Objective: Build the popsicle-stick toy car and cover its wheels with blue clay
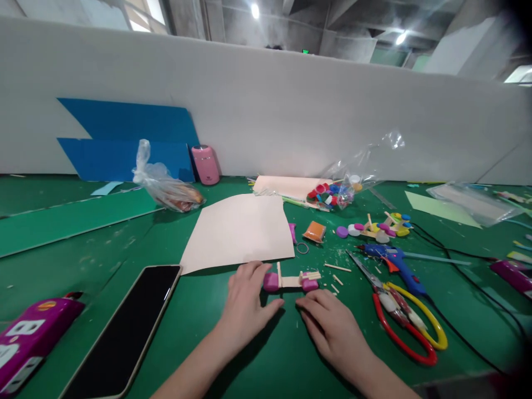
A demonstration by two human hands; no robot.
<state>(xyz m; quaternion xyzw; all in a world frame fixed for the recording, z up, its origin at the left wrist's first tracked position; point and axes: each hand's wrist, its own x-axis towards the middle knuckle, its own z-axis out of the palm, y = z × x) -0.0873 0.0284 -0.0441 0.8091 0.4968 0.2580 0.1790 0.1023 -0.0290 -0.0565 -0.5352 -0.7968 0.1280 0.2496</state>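
Note:
Between my hands lies a small craft-stick model (290, 281), with magenta lumps under both ends and short wooden sticks standing or lying on it. My left hand (245, 296) is at its left end, fingers behind the lump and thumb stretched out in front; whether it touches the lump I cannot tell. In front of the right end rests my right hand (330, 330), fingers loosely bent, thumb and forefinger apart, holding nothing visible. Behind the model is a sheet of pale paper (243, 233). Cut stick pieces (337, 267) lie to its right.
Red-and-yellow-handled scissors (405, 321) and a blue glue gun (394, 260) with a black cord lie right. A phone (124, 332) and a purple power strip (35, 338) are left. Farther back are an orange packet (315, 231), colourful caps (378, 228) and a bagged item (172, 188).

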